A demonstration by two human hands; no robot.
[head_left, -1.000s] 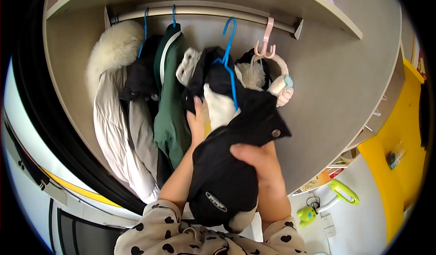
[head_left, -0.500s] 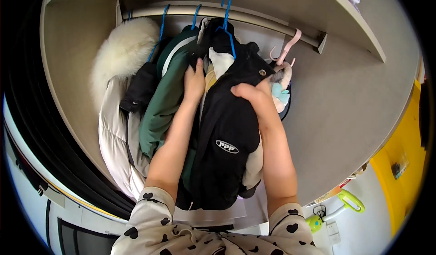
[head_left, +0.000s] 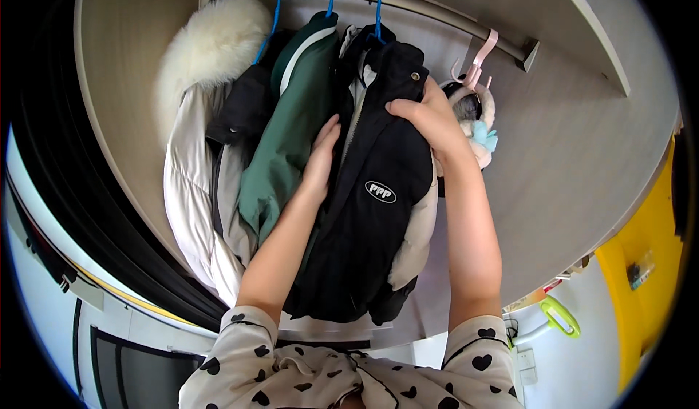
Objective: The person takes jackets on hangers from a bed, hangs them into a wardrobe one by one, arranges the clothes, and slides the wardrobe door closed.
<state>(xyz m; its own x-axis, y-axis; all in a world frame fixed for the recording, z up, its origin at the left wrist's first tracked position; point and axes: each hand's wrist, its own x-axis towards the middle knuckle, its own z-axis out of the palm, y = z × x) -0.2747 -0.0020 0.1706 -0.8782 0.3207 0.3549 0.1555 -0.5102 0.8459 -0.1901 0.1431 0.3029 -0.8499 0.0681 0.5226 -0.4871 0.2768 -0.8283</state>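
My right hand (head_left: 433,121) clasps the black jacket (head_left: 371,227) near its collar (head_left: 400,60), length hanging down frame centre, left hand (head_left: 320,163) lower at its left edge, grip unclear.

2 bare forearms (head_left: 475,227) reach upward; the left hand (head_left: 317,161) points its fingers (head_left: 330,128) up; above-right of them, the right hand (head_left: 435,120) grips.

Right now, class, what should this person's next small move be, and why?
Probably loosen the right hand from the black jacket with a beige sleeve, near its collar: its thin blue hanger appears hooked over the metallic rail, so the rail likely bears the weight.
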